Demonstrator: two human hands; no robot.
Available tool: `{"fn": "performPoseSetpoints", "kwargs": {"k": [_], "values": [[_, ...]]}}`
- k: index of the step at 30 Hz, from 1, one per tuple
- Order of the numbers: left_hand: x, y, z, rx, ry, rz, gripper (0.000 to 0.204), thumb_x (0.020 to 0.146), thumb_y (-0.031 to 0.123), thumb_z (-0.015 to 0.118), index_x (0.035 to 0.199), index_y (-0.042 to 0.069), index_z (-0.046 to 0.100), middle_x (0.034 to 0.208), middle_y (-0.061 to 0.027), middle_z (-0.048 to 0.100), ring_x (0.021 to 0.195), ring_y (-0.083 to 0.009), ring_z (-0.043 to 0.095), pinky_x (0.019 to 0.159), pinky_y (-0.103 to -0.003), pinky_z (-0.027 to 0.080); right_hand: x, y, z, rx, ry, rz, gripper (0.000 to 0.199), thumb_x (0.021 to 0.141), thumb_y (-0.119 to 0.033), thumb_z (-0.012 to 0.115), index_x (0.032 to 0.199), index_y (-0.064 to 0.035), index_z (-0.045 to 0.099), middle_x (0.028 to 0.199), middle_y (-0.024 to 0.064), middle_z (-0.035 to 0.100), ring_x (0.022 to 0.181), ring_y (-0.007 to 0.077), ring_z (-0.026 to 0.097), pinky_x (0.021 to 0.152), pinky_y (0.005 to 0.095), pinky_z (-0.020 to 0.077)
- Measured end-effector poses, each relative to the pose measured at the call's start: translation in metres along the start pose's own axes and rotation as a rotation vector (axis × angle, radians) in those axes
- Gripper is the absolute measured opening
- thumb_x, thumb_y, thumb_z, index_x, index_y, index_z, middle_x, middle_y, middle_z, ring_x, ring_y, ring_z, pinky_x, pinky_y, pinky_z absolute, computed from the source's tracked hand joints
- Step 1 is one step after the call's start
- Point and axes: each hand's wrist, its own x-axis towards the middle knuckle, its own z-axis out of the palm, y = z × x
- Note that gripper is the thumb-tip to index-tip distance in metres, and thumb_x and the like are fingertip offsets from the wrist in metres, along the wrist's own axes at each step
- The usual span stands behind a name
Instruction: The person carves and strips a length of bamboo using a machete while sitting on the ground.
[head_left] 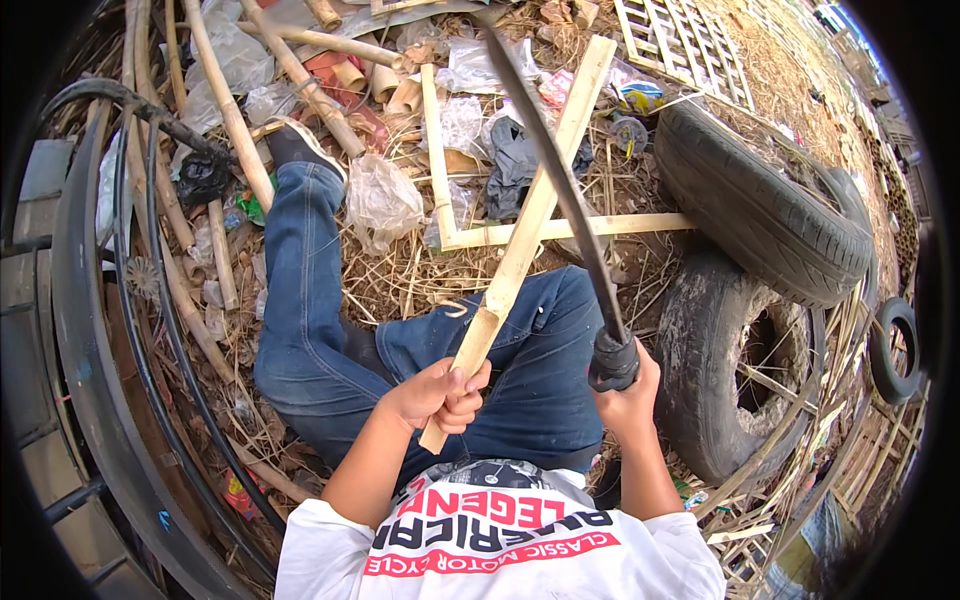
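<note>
My left hand [438, 397] is closed around the lower part of a split bamboo strip [545, 190], which slants up and away to the right over my lap. A node shows partway along it, and its pale inner face is turned up. In my right hand [632, 388] is a machete [562, 170] with a long dark blade and a black wrapped handle. The blade points away and leans left, passing in front of the strip's far part in this view; whether they touch I cannot tell. On the ground beyond my knees lies an L-shaped bamboo piece [443, 190].
Worn tyres [770, 200] lie at the right, one leaning on another. Bamboo poles [225, 100] spread over the left ground near my foot. Plastic bags [382, 203] and dry straw litter the middle. A bamboo lattice [685, 45] lies far right. Curved black metal bars [165, 270] stand at left.
</note>
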Motion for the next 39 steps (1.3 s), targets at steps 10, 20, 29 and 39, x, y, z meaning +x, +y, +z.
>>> {"fn": "performPoseSetpoints", "kwargs": {"k": [10,20,29,39], "values": [[-0.005,-0.006,0.008,0.000,-0.145,-0.143,0.058,0.068,0.047,0.080,0.084,0.009,0.040,0.056,0.0077,0.031,0.045,-0.0015,0.027,0.039,-0.019,0.020,0.049,-0.051,-0.041,0.162,-0.213,0.329,0.014,0.065,0.005,0.064,0.070,-0.0014,0.052,0.064,0.0063,0.060,0.051,0.0123,0.053,0.051,0.0270,0.0434],[-0.004,-0.014,-0.009,-0.068,-0.106,-0.258,0.063,0.059,0.040,0.087,0.086,0.008,0.041,0.055,0.0066,0.035,0.043,-0.0026,0.030,0.038,-0.020,0.022,0.019,-0.039,-0.056,0.595,-0.190,0.576,0.024,0.058,0.004,0.059,0.080,0.0007,0.049,0.054,0.0056,0.045,0.042,0.0150,0.043,0.053,0.0367,0.0470],[-0.019,0.025,-0.014,0.027,-0.020,-0.229,0.063,0.057,0.036,0.089,0.085,0.007,0.040,0.056,0.0063,0.037,0.045,-0.0030,0.032,0.039,-0.020,0.023,0.019,-0.045,-0.042,0.256,-0.438,0.583,0.023,0.059,0.011,0.062,0.077,0.0009,0.052,0.061,0.0084,0.059,0.048,0.0131,0.054,0.047,0.0272,0.0438],[-0.015,0.015,-0.015,-0.018,-0.022,-0.251,0.061,0.058,0.034,0.089,0.085,0.008,0.040,0.054,0.0070,0.037,0.044,-0.0023,0.034,0.038,-0.019,0.025,0.008,-0.034,-0.040,0.397,-0.233,0.657,0.023,0.058,0.007,0.057,0.079,0.0006,0.050,0.052,0.0043,0.044,0.038,0.0142,0.042,0.050,0.0369,0.0478]]}}
